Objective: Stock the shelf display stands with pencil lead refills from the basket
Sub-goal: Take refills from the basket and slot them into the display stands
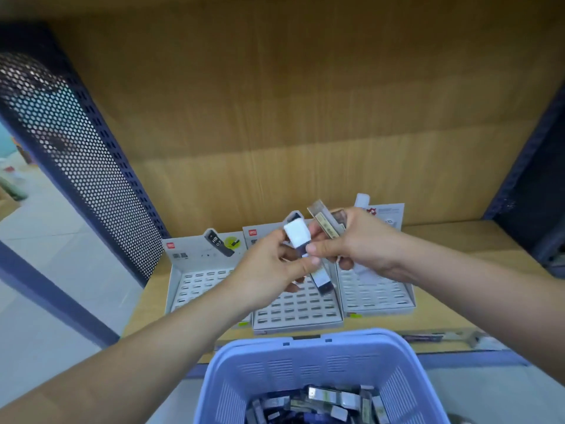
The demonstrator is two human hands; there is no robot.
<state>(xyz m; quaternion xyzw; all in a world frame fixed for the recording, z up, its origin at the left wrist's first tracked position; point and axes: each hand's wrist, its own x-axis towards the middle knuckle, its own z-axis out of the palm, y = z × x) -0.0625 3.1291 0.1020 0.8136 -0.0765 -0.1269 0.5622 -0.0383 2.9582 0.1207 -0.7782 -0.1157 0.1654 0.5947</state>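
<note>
Lead refill [295, 236] between left-hand fingers [302, 265]

A stationery shop is indicated. A wood-grain retail shelf [443, 240] is flanked at the left of the frame by a dark perforated metal side panel [76, 154]. Three slotted grey display stands [296, 313] are set on it, with printed header cards [214, 243], one marked HB 0.7. At the bottom, a blue basket [305, 362] of packaged lead refills [324, 402] is seen, and pale floor tiles [46, 240] at the left.
</note>
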